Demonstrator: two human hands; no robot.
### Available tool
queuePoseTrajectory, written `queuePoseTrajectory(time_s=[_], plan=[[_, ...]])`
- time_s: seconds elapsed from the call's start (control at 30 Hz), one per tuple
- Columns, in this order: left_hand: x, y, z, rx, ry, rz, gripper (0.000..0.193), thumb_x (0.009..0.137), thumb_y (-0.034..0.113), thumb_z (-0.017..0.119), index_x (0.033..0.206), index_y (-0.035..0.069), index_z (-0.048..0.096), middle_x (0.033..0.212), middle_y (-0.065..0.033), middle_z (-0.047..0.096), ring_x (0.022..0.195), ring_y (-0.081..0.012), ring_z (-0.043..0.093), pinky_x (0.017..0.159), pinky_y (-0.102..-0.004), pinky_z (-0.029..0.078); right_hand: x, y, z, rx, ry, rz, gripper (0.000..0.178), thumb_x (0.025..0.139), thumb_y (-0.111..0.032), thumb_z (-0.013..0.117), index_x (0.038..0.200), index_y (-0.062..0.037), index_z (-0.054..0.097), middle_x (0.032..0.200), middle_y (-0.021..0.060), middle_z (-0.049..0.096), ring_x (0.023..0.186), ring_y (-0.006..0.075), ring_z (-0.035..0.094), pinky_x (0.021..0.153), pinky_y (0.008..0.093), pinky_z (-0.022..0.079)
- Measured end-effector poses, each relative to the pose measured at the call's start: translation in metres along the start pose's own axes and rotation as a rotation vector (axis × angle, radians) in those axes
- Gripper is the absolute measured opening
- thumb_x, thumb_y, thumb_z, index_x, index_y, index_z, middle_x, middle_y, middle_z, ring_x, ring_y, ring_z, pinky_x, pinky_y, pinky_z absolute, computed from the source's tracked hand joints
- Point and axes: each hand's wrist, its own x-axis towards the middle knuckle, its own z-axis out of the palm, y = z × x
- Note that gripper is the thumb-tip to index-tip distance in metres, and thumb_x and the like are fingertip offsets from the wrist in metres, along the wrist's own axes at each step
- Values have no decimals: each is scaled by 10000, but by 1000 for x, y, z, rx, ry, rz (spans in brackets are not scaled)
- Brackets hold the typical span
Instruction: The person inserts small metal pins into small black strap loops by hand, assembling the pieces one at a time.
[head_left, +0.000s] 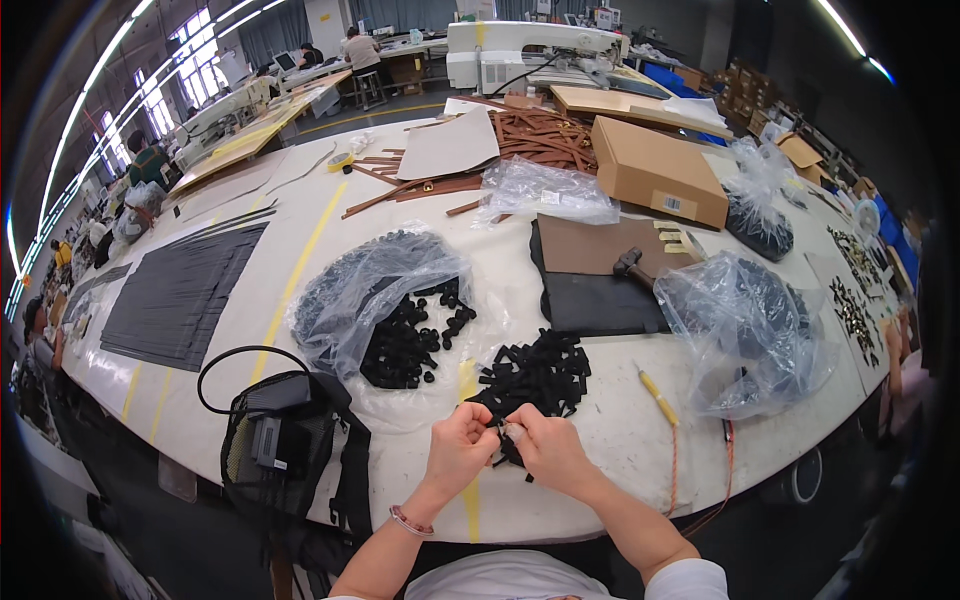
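Observation:
My left hand (461, 447) and my right hand (546, 449) meet close together near the table's front edge, fingers pinched. Whatever small piece they hold between the fingertips is too small and covered to name. Just beyond them a loose pile of short black pieces (545, 372) lies on the white tabletop. To the left of the pile, an opened clear plastic bag (345, 290) spills more small black parts (402, 345). A bracelet circles my left wrist.
At the left stands a black mesh bag (285, 440) with a cable loop, beyond it black strips (185, 290). To the right are a hammer (632, 267) on a brown sheet, a yellow-handled tool (657, 395) on an orange cord, and a filled plastic bag (745, 335). Behind sits a cardboard box (655, 170).

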Motion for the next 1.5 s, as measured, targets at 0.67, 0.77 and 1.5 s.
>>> queuePoseTrajectory(time_s=[0.67, 0.77, 1.5], plan=[[-67, 153, 10, -476, -889, 1195, 264, 827, 206, 527, 862, -50, 583, 896, -244, 574, 822, -385, 548, 643, -465, 464, 66, 91, -39, -414, 228, 305, 236, 695, -267, 601, 805, -61, 572, 659, 131, 601, 668, 300, 585, 599, 389, 441], [-70, 150, 5, -448, -919, 1172, 253, 829, 201, 521, 867, -40, 589, 909, -232, 579, 825, -378, 555, 654, -464, 465, 64, 96, -39, -424, 226, 289, 207, 675, -238, 592, 774, -57, 573, 660, 134, 597, 668, 307, 579, 604, 392, 442], [-90, 141, -15, -368, -809, 1204, 274, 871, 217, 378, 936, 35, 572, 987, -74, 606, 849, -214, 585, 750, -427, 449, 19, 20, -53, 1088, -62, 298, 220, 727, 8, 558, 947, 16, 545, 659, -8, 489, 443, 23, 410, 336, 135, 248]])
